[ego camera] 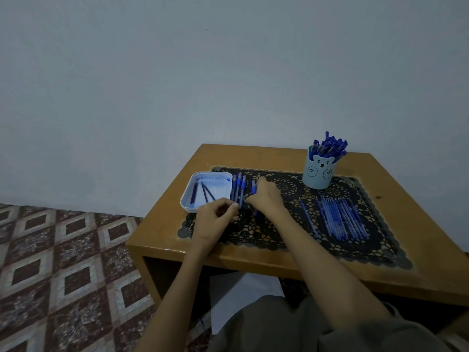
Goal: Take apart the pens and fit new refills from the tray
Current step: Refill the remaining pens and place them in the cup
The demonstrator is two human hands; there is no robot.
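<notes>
Keep the pen (253, 186) flat on the mat (279, 240) and pull its parts straight apart; it is slim, blue-capped, and your right hand (266, 196) closes around its middle, just right of the row of pens (238, 186) beside the tray (187, 192). Your left hand (215, 215) has curled fingers at the tray corner; whether it pinches something I cannot tell

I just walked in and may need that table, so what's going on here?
A person at a small wooden table is swapping pen refills. Their right hand seems to grip a blue capped pen beside a row of similar pens; the left hand curls at the row's near end. A white plastic tray holds three dark refills, pale refills lie on the black lace mat, and a pale blue bear cup holds pens.
</notes>
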